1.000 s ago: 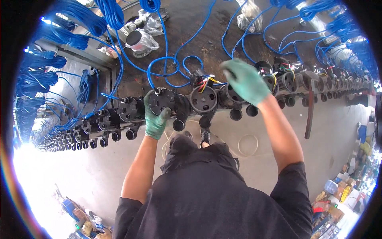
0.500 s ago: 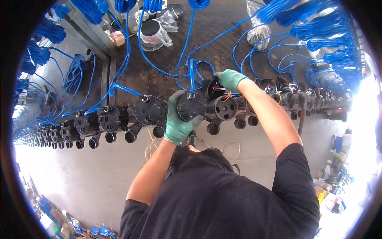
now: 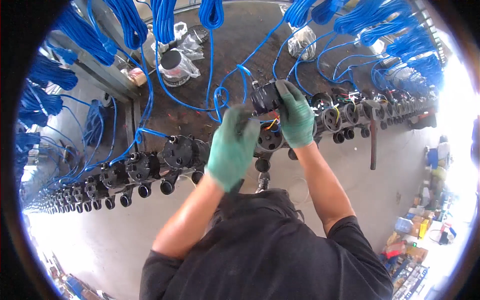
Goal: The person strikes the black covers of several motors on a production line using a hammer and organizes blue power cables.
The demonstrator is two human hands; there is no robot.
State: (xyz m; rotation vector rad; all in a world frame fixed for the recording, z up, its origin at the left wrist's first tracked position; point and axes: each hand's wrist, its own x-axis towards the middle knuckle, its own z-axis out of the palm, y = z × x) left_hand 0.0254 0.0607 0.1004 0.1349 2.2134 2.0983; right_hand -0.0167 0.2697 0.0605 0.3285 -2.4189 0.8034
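Observation:
My right hand [image 3: 296, 116], in a green work glove, grips a black round cap [image 3: 266, 98] with a blue cable [image 3: 243, 69] running into its fitting. The cap is tilted and held above the row. Just below it, an open black cylindrical housing [image 3: 270, 140] shows red and yellow wires [image 3: 271, 123] at its mouth. My left hand [image 3: 231, 145], gloved in green too, is left of the cap and in front of the row. Motion blurs its fingers, and it hides the housing behind it. Farther left is a closed black housing [image 3: 179, 152] with a blue cable.
Black housings line the bench edge to both sides; those on the right have open mouths with loose wires [image 3: 336, 114]. Blue cable coils [image 3: 162, 22] hang at the back. A black-topped tub [image 3: 172, 61] and a plastic bag [image 3: 302, 42] lie on the bench. A dark post [image 3: 373, 145] stands at right.
My left hand has come off the closed housing it was holding and moved up near the cap. My right hand has turned, bringing the cap around sideways. The view has shifted.

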